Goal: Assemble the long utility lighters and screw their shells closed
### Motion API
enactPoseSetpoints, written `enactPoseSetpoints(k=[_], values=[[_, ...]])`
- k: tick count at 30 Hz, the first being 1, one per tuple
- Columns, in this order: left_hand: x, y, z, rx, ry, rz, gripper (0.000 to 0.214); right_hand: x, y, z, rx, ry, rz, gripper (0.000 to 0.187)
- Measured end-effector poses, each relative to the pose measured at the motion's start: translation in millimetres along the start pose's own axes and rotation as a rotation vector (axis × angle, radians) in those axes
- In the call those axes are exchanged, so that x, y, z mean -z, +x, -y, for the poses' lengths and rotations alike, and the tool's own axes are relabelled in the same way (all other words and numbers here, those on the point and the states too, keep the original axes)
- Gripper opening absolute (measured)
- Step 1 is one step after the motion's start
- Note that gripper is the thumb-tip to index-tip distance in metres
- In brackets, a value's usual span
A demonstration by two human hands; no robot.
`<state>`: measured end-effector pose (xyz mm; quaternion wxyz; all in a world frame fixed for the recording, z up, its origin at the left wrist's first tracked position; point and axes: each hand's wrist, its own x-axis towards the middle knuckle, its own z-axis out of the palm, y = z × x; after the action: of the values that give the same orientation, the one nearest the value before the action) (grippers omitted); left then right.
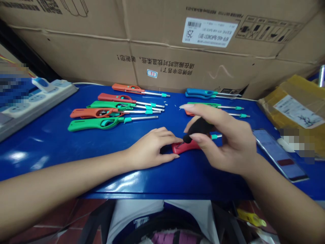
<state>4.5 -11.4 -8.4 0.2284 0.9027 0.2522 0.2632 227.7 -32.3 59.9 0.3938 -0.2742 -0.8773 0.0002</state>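
A large cardboard box [157,44] is standing along the far side, its printing and white label facing me upside down. In front of it, the blue tabletop [165,183] is carrying everything I am handling. A brown taped parcel [289,112] is sitting at the right, and a white power strip [33,101] is running along the left edge.

My left hand [149,147] is lying low, thumb and index finger nearly closing on the end of a red lighter [190,146], which is resting in front of me between both hands. My right hand [230,145] is curling partly shut, thumb and fingers gripping a screwdriver.

A lit phone [280,154] is lying beyond my right wrist. Five orange and green lighters [95,124] are lying roughly side by side on the left; the right-hand lighters [199,93] are showing blue farthest away, then green, then orange-red partly hiding behind my hand.

The black-handled screwdriver [199,129] is slanting down, its thin tip meeting the red lighter's handle near the end. A few tiny pale bits [166,104] are lying scattered between the two groups.
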Motion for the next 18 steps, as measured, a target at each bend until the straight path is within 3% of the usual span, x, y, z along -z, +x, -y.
enactPoseSetpoints(k=[3,8,14,18], values=[[-0.2,0.3,-0.1,-0.01,0.005,-0.007,0.034,0.0,-0.3,-1.1,0.001,-0.083,-0.086,0.044],[-0.6,0.4,1.0,0.007,-0.018,0.014,0.035,-1.8,-0.8,-1.5,-0.078,0.044,0.034,0.051],[-0.5,0.3,0.6,-0.014,0.003,-0.007,0.032,-1.0,1.3,-1.1,0.05,-0.087,-0.092,0.035],[-0.4,0.7,1.1,0.004,-0.009,0.005,0.037,-0.8,0.1,-0.3,-0.072,0.031,0.033,0.045]])
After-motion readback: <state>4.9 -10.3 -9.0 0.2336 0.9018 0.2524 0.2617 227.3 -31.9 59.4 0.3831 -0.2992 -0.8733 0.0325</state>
